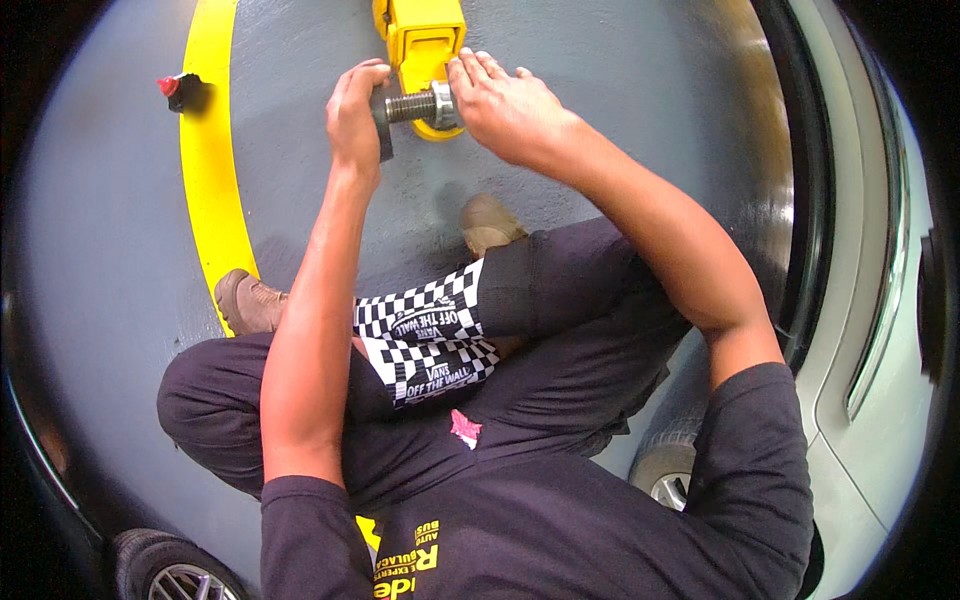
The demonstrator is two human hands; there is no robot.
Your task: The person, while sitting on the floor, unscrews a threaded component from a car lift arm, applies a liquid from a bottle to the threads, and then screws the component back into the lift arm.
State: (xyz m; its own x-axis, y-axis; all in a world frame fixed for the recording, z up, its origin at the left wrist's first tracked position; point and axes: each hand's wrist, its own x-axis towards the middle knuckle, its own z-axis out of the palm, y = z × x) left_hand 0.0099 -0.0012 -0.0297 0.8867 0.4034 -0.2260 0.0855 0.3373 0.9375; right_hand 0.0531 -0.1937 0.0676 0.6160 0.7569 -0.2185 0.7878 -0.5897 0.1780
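Handling of a thick bolt [410,106] between two hands, seen from above. The bolt lies crosswise at the near end of the yellow arm [432,20], above the grey floor [120,200]; whether it touches the arm cannot be told. The left hand [352,118] is cupped against the black disc [384,128] at the bolt's left end; whether its fingers close round the disc is hidden. The right hand [508,112] is open, its fingers nearly straight, beside the silver collar [445,104] at the other end; its palm is out of sight. Good control probably calls for palms square to the two ends, even pressure from both sides, and a level bolt, so that the disc does not tip. Fingertips are best kept off the bare thread and away from the arm's rim, where skin could be pinched. Containers: no open one is evident. A small black object [187,93] with a red tip, at the left edge of the floor's yellow stripe [208,170], may be a bottle; its contents, if any, do not show.
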